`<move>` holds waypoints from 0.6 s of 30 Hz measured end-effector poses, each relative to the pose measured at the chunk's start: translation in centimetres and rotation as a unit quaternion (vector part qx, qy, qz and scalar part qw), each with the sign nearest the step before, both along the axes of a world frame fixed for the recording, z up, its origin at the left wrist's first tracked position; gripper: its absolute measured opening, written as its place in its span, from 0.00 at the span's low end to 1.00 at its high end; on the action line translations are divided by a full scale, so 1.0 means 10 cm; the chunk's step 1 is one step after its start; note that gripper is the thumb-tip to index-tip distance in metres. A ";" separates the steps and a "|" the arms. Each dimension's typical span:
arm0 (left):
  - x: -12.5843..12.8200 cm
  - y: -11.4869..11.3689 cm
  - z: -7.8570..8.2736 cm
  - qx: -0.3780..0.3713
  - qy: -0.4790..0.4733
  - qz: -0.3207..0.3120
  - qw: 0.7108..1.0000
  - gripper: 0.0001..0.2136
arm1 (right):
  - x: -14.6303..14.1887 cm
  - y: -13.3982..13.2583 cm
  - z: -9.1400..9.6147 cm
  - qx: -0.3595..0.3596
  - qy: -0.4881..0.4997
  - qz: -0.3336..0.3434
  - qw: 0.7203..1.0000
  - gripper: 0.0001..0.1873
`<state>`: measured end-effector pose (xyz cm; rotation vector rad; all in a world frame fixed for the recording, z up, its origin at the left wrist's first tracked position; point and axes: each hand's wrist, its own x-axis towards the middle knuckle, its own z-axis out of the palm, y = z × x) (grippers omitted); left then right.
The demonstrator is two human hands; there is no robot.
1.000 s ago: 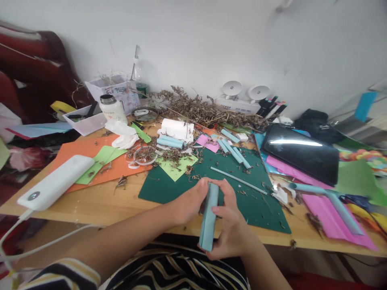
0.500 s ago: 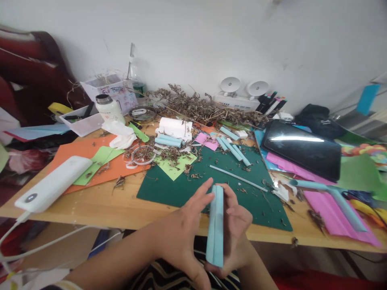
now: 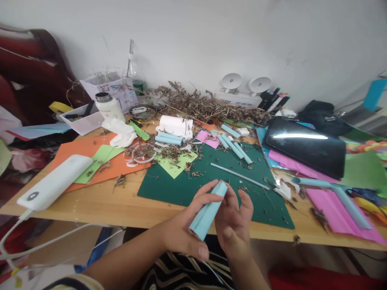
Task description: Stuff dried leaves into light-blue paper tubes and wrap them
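A light blue rolled piece of paper [image 3: 209,213] is tilted above the table's front edge, with a seam running along it. My left hand [image 3: 181,231] grips it, fingers over its upper end and thumb near its lower end. Beside the roll's right side, my right hand [image 3: 235,227] has its fingers apart; its fingertips are close behind the roll's upper end, and whether they touch is hard to tell. Beyond the hands lies a green cutting mat [image 3: 169,193] with a thin pale stick [image 3: 238,176]. More blue paper rolls [image 3: 234,148] rest at the mat's far edge.
Dried leaves and stems [image 3: 196,102] heap along the wall by a white router [image 3: 237,98]. A black tablet [image 3: 305,147] lies at right, near pink paper [image 3: 341,215]. At left are a white power bank [image 3: 56,181] with a cable, orange paper [image 3: 102,173] and a white bottle [image 3: 109,108].
The roll has tilted, its lower end swinging left. My left hand has closed around it, while my right hand has loosened and its fingers have spread.
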<state>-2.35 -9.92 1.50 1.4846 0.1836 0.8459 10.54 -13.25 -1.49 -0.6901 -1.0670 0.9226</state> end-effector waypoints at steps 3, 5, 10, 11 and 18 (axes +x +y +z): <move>0.02 0.00 0.02 0.006 -0.001 -0.032 0.999 0.36 | -0.05 -0.01 0.06 -0.016 0.080 -0.030 0.996 0.23; 0.05 -0.01 0.03 0.024 -0.004 -0.038 0.999 0.35 | -0.08 -0.01 0.09 -0.040 0.106 -0.058 0.992 0.20; 0.12 -0.04 0.02 0.032 -0.018 -0.044 0.998 0.31 | -0.13 -0.05 0.12 -0.094 0.139 -0.108 0.980 0.19; 0.13 -0.04 0.02 0.033 -0.017 -0.043 0.998 0.30 | -0.13 -0.05 0.13 -0.100 0.146 -0.114 0.978 0.19; 0.18 0.00 -0.06 0.109 -0.032 0.000 0.994 0.30 | -0.13 -0.02 0.11 -0.136 0.189 -0.125 0.964 0.25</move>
